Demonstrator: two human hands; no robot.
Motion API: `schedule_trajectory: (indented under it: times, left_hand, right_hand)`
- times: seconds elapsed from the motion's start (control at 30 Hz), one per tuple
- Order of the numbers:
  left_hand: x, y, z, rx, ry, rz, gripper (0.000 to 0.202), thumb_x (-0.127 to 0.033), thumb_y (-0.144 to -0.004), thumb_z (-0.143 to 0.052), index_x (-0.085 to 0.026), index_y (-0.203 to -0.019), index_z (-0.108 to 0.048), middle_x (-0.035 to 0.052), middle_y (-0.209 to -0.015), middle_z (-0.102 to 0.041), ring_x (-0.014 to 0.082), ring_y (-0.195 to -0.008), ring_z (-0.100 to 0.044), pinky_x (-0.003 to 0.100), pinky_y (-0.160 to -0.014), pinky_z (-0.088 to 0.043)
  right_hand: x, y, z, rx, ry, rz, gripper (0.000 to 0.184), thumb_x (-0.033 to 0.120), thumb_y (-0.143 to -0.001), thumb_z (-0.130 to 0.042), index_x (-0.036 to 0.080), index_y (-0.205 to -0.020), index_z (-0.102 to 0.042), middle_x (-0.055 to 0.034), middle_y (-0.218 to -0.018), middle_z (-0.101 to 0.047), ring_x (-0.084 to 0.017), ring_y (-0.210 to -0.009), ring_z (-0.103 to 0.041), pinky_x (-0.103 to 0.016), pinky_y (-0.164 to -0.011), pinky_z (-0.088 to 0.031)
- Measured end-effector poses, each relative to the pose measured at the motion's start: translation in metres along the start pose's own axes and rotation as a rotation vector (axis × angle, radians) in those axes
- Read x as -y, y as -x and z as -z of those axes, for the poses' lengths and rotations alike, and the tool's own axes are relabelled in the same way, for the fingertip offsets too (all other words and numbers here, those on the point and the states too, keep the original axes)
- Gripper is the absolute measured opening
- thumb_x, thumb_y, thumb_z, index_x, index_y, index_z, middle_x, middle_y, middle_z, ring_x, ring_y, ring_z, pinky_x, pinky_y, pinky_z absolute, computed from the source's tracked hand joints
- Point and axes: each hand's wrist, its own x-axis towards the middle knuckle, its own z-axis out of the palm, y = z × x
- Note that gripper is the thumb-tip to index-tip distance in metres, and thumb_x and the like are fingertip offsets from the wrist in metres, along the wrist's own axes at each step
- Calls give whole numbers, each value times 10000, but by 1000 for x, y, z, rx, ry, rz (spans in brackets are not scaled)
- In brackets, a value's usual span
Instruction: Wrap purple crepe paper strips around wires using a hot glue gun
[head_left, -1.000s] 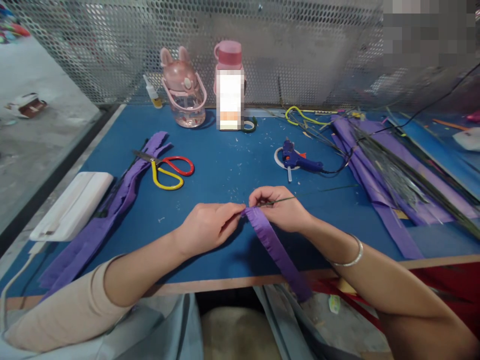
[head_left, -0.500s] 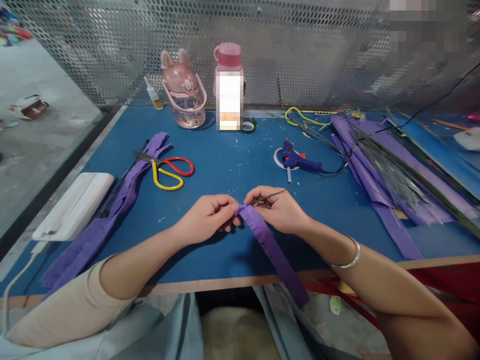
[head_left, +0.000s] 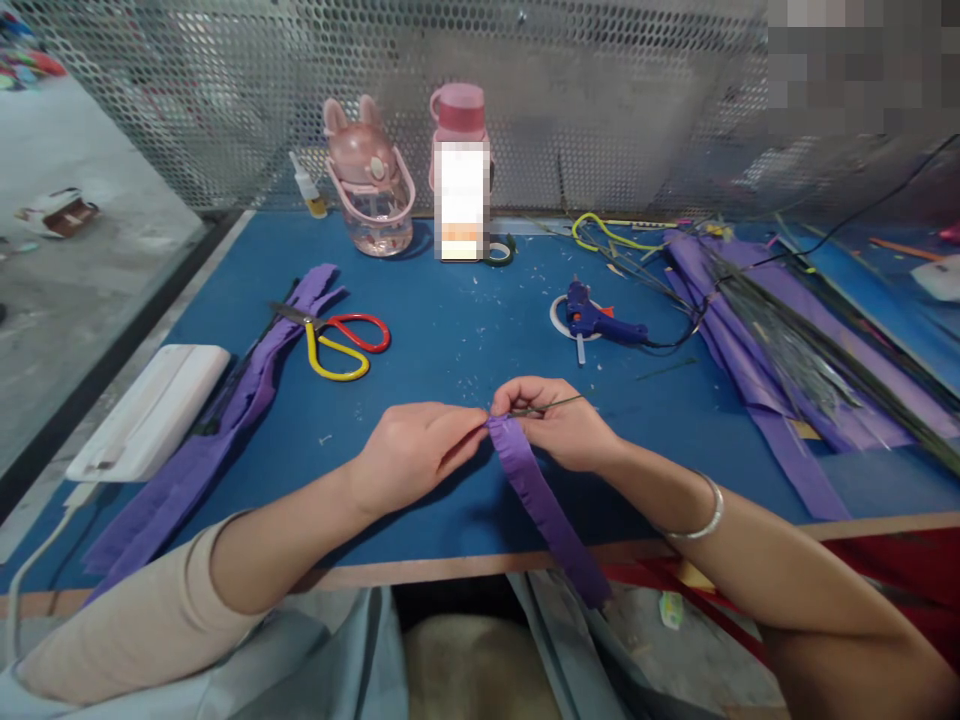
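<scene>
Near the front middle of the blue table, my left hand [head_left: 420, 450] pinches the upper end of a purple ribbon-like strip [head_left: 544, 510]. My right hand [head_left: 559, 422] is closed beside it, fingers round a thin dark green stem [head_left: 566, 402] whose end sticks out to the right. The strip's top is gathered at the stem between both hands, and its long tail hangs over the table's front edge. Fingers partly hide the spot where strip and stem meet.
Scissors [head_left: 339, 362] with red and yellow handles lie partly on purple strips [head_left: 247, 400] at left, beside a white power bank [head_left: 150, 410]. A blue glue gun [head_left: 604, 322] rests at right, near purple sheets [head_left: 720, 320] and stems. Bottles [head_left: 367, 180] stand at the back.
My left hand has straightened its fingers and turned its back upward, still at the strip's end. Both hands and the strip's top have shifted slightly right.
</scene>
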Motion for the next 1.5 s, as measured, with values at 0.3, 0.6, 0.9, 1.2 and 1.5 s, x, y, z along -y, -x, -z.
schedule_trajectory:
  times: [0.3,0.6,0.9,1.2,1.5]
  left_hand:
    - [0,-10,8,369,630,415,371,-361,-983,-375,-156,-797,-622,-8,-685,-653,73,-539,-537,183,-527,-410]
    - [6,-10,4,165,539,380,254,-344,-945,-500,-171,-892,-678,-28,-712,-668,69,-592,-587,168,-581,-445]
    - [6,-4,0,-21,11,-10,198,-279,-940,-529,-169,-917,-692,5,-819,-743,115,-701,-677,197,-649,-464]
    - [1,-10,7,225,257,231,296,-274,-988,-381,-190,-1101,-640,-16,-794,-718,104,-699,-655,203,-643,-465]
    - [32,-14,16,318,-73,149,235,-317,-955,-432,-188,-994,-624,24,-863,-700,170,-753,-638,281,-658,-457]
  right_hand:
    - [1,2,-1,-12,184,41,54,192,-742,-666,161,-777,-638,27,-647,-619,-82,-559,-535,-212,-551,-440]
    - [0,-3,-3,-131,-11,-22,294,331,-600,-837,168,-738,-635,13,-656,-635,-88,-565,-564,-213,-529,-461]
    - [1,-1,-3,-102,158,55,79,205,-714,-668,162,-743,-609,47,-593,-532,-55,-510,-418,-188,-471,-343]
    - [-5,-2,6,-5,461,308,50,149,-798,-581,170,-817,-622,-8,-773,-627,-107,-700,-565,-230,-658,-465]
    - [19,-10,121,-579,1025,424,335,236,-817,-578,199,-1150,-592,-76,-979,-673,-206,-845,-644,-340,-741,-522]
